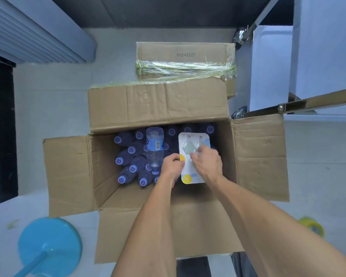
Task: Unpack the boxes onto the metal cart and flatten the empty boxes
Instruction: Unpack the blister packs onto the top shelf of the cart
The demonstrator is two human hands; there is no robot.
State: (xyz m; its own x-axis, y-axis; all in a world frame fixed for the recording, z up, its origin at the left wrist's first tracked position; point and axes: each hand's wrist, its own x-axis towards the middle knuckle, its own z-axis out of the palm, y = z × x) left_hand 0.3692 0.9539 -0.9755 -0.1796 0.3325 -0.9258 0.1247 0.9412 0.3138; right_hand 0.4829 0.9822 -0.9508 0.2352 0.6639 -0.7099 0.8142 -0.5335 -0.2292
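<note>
Closest to me on the floor there's a round blue plastic stool base [50, 246] bottom left. Then the big open brown cardboard box [68, 176], flaps out, full of blue-capped water bottles [131, 150]. Both my hands are inside it: left hand [172, 164] has its fingers curled round the left edge of a white blister card pack [188, 176], right hand [208, 162] pinches its front. Further back sits a taped-up brown cardboard box [185, 54], beside the metal cart frame [318, 102] on the right.

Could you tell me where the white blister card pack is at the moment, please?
In the head view, the white blister card pack sits over the right side of the open box, above the dark bottles, gripped by the left hand and right hand.
</note>
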